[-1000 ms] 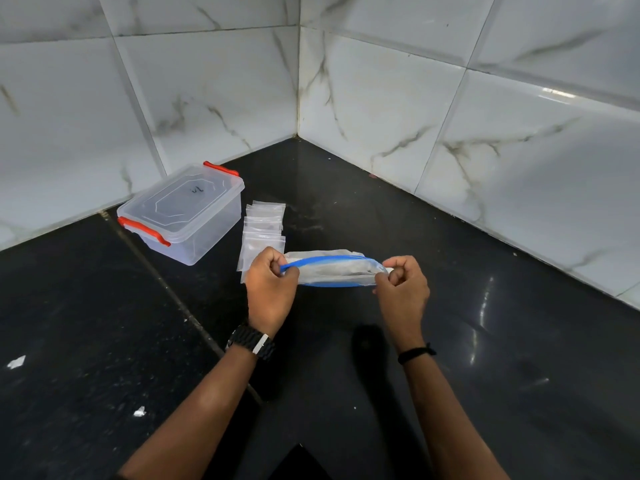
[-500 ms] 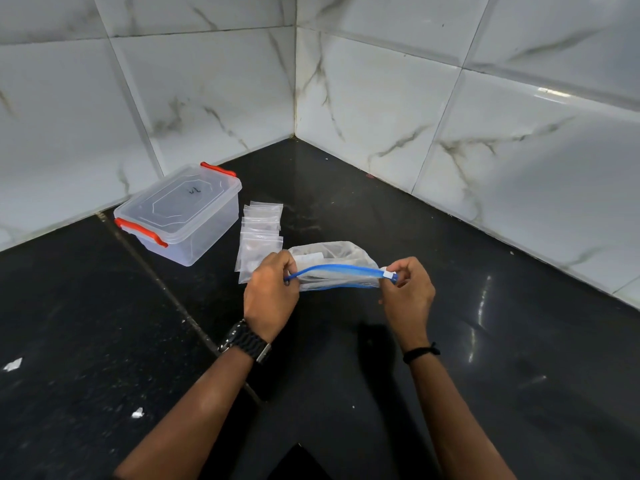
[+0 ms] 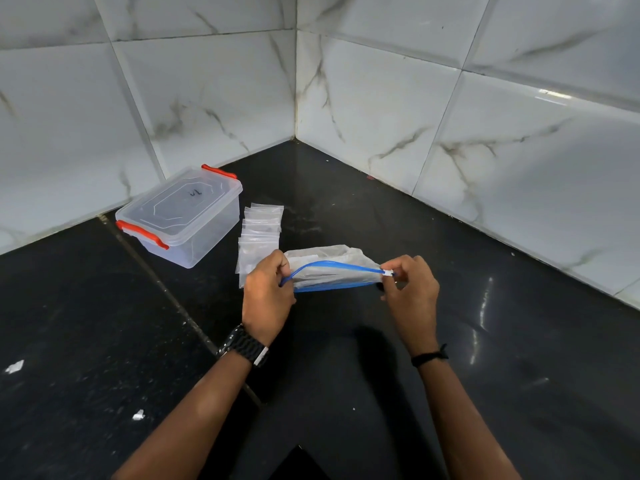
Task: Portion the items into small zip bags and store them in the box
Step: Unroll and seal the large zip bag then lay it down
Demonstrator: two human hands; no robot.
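Observation:
I hold a large clear zip bag [image 3: 332, 271] with a blue slider track above the black counter, its mouth parted. My left hand [image 3: 266, 292] pinches the track's left end. My right hand [image 3: 408, 289] pinches the right end at the white slider tab [image 3: 388, 272]. What lies inside the bag is too blurred to tell. Behind my left hand lies a row of several small clear zip bags [image 3: 259, 233], overlapping and flat. To their left stands a clear plastic box [image 3: 180, 216] with red clips, its lid on.
Black stone counter [image 3: 485, 358] runs into a corner of white marbled wall tiles [image 3: 381, 116]. A joint line crosses the counter left of my left arm. Small white scraps [image 3: 138, 415] lie on the counter at the lower left.
The bag has tilted so its mouth faces me more, and the two blue track sides have parted. Both hands shifted slightly apart; the white slider tab now shows at my right fingers.

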